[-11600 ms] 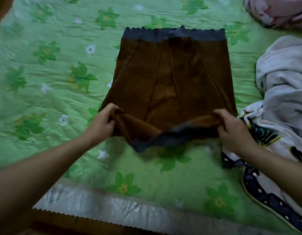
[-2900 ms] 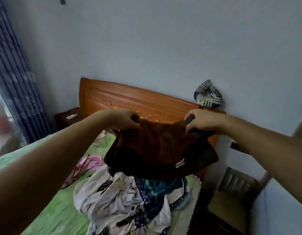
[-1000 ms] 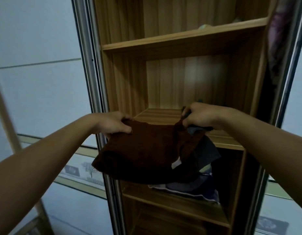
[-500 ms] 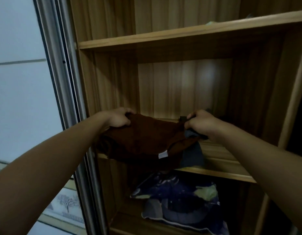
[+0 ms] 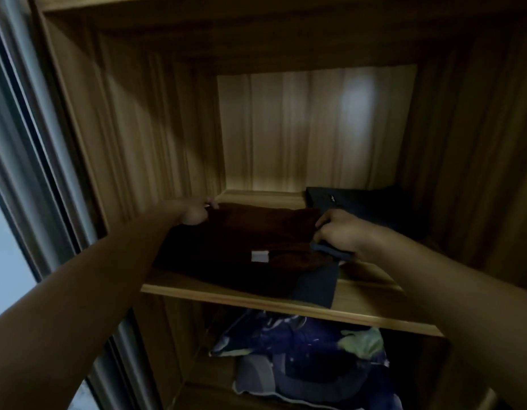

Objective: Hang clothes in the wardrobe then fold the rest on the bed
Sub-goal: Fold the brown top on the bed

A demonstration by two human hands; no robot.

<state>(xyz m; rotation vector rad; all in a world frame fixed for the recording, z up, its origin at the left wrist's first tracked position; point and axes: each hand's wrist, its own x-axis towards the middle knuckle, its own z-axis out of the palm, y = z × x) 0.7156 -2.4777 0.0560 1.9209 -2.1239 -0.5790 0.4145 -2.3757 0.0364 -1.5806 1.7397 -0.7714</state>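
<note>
- One wardrobe (image 5: 286, 128), wooden, open in front of you; the back panel is pale with a soft patch of reflected light, and the side walls are in shadow.
- One middle shelf (image 5: 368, 312), a wooden board at the height of your hands, carrying two garments.
- One pair of brown shorts (image 5: 256, 232), folded, lying on the middle shelf toward its left side; the near edge comes close to the shelf's front lip.
- One white label (image 5: 260, 256), small and rectangular, showing on the near part of the shorts.
- One grey-blue waistband (image 5: 315, 287), part of the shorts, spread flat on the shelf at their right end and reaching the front lip.
- Your left hand (image 5: 194, 214), at the far left corner of the shorts, fingers curled over the fabric edge and gripping it.
- Your right hand (image 5: 342, 232), at the right end of the shorts, fingers curled and pinching a fold of the grey-blue waistband.
- One dark folded garment (image 5: 365, 205), at the back right of the same shelf, just behind your right hand; its kind cannot be told in the dim light.
- One patterned blue fabric (image 5: 300, 350), bunched on the shelf below, with a pale green patch at its right.
- One sliding-door frame (image 5: 28, 179), grey metal, running down the left edge of the wardrobe.
</note>
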